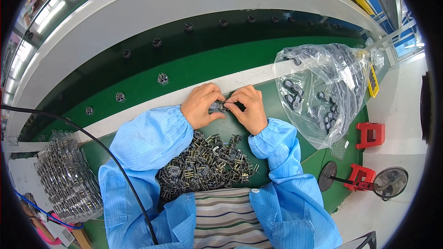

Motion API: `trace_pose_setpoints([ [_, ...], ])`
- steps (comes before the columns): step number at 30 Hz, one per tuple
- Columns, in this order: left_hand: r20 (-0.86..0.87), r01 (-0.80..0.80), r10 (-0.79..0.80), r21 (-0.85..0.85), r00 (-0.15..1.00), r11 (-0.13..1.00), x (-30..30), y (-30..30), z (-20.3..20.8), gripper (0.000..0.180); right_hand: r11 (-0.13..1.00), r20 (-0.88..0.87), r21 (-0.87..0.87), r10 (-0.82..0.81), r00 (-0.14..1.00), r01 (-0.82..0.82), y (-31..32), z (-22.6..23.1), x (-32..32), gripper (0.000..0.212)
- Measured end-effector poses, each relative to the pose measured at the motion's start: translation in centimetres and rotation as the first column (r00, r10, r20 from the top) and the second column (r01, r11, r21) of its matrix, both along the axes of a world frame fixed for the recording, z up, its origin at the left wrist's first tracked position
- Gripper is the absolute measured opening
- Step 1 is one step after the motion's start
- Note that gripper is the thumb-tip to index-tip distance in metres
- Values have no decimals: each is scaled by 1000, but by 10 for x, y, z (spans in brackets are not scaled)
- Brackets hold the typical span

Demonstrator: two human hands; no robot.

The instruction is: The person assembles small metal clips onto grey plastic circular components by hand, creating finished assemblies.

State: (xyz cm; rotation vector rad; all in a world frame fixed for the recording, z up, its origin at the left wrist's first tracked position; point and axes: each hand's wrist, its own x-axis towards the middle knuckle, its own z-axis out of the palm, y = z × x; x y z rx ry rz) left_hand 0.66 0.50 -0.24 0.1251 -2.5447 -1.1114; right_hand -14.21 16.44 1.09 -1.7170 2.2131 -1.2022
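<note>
Fingers of both hands pinch a small grey part between them.

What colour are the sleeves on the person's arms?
Light blue sleeves, seen best in the head view.

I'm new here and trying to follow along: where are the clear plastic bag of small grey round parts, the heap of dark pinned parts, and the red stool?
Clear plastic bag of small grey round parts (pixel 323 87): head view, bag's middle.
Heap of dark pinned parts (pixel 207 163): head view, heap's centre.
Red stool (pixel 370 134): head view, its top.

small part mostly hidden by fingers
</note>
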Motion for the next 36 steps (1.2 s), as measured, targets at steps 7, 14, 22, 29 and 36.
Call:
trace_pose_setpoints([
  [7, 27, 45, -44, -65, 999, 997, 2, -2, 0, 33, 997, -272, -82, -13, 962, -10, -1, 11, 10, 16],
  [14, -1, 13, -13, -17, 1000, 1000, -2, 4, -3, 31, 998, -286, -67, -8, 958, -11, 3, 5, 7, 16],
  [22, -114, -28, 25, -28, 993, 999, 5, 1, -5, 32, 979, 209, 35, 187, 960, -199, 26, 20, -6, 16],
  [29, -104, -341, 325, -238, 940, 910, -7, -38, -2, 29, 820, 184, 251, 481, 857, -514, 70, 30, -19, 22],
  [36, 105, -408, 520, -498, 847, 765, 4, -71, -10, 40, 895, 198, 219, 350, 915, -390, 54, 34, -13, 16],
])
